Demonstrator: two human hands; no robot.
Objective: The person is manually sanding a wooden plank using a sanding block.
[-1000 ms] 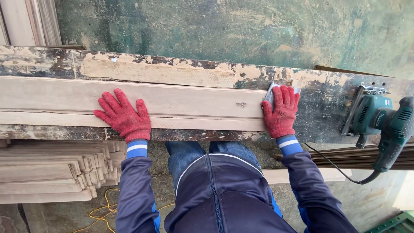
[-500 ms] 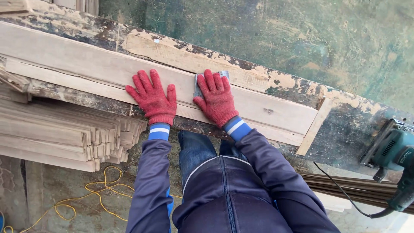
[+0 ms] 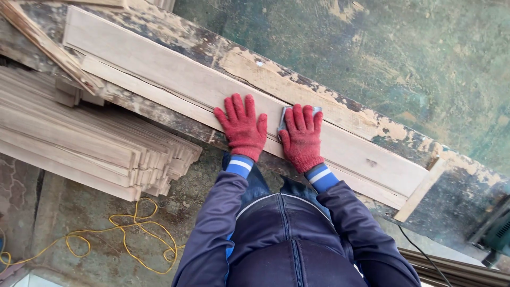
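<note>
Long pale wooden board [image 3: 175, 79] lies flat along a worn workbench [image 3: 372, 125] with flaking paint, running diagonally from upper left to lower right; a narrower strip sits along its near edge, and a short wooden stop [image 3: 419, 192] lies across the bench at its right end. Right hand [image 3: 302, 137], in a red knit glove, presses down flat on a small grey sanding pad [image 3: 286, 114], which lies on the board's top face; only the pad's far edge and left corner show past the fingers. Fingers extended over the pad, holding it against the wood rather than curled round it. Left hand [image 3: 241, 126], also in a red glove, rests palm-down and spread directly on the board, just beside the right hand, grasping nothing. Both wrists show blue cuffs with a white stripe; sleeves and jacket dark navy. Below the bench to the left, a stack of similar wooden slats [image 3: 90, 149], ends facing the camera. A loose batten [image 3: 50, 48] lies tilted across the stack's upper left. Yellow cord [image 3: 122, 234] coiled on the concrete floor. At the far right edge, part of a green power tool [image 3: 499, 234] with a thin black cable, mostly out of view.
</note>
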